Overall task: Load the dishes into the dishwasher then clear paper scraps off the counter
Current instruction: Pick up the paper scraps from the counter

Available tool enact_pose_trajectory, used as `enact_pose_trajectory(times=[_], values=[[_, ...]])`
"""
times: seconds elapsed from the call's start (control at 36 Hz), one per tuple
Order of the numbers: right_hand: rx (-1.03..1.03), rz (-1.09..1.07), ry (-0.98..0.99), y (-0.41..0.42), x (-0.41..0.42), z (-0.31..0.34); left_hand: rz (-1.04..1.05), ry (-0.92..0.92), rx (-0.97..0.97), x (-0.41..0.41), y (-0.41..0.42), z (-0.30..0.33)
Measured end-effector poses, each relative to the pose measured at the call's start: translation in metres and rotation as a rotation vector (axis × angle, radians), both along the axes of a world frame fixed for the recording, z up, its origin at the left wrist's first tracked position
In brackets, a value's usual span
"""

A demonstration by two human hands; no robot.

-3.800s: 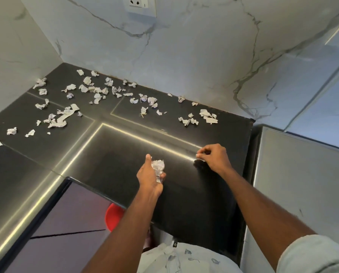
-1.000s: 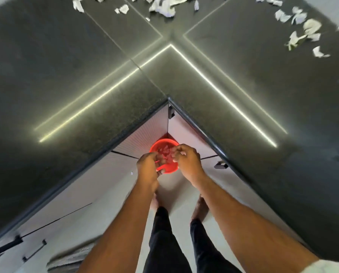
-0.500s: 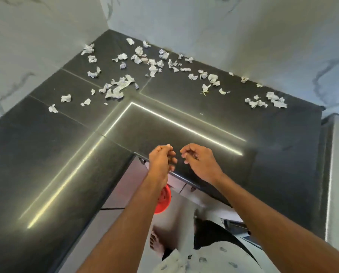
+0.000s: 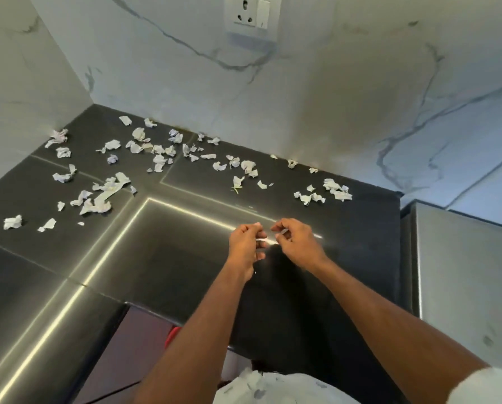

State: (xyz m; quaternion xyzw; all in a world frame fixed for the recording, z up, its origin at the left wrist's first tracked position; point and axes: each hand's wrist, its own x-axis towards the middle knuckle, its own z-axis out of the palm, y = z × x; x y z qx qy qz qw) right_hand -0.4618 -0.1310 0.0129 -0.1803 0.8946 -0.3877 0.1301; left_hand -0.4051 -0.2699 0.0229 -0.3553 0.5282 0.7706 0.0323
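Both hands hover close together above the near part of the black counter [image 4: 346, 258]. The left hand [image 4: 245, 247] has its fingers curled; the right hand [image 4: 298, 243] has thumb and fingers drawn together. A thin pale sliver shows between them, though I cannot tell whether either hand pinches it or it is only glare. Beyond them, dozens of paper scraps [image 4: 104, 196] lie scattered along the back and left of the counter, so clearing looks partly done at best. No dishwasher or dishes are visible.

Both hands, the left hand [image 4: 245, 243] and right hand [image 4: 298, 243], are now raised from the red bin [image 4: 171, 335] to above the counter [image 4: 171, 258], fingers curled, empty of the earlier wad.
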Motion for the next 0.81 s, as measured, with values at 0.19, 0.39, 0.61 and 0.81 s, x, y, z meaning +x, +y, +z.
enact_pose_trajectory(times=[0.19,0.39,0.61,0.81], values=[[0.14,-0.198,0.096,0.062,-0.067,-0.007,-0.168,-0.006,-0.053,-0.052,0.034,-0.006],[0.261,-0.405,0.107,0.097,-0.119,-0.023,-0.075,-0.078,0.186,-0.08,0.035,-0.024],[0.501,-0.316,-0.03,0.107,-0.154,-0.038,-0.058,-0.123,0.274,-0.09,0.019,-0.048],[0.535,-0.32,0.084,0.09,-0.132,-0.036,-0.083,-0.13,0.306,-0.092,0.012,-0.055]])
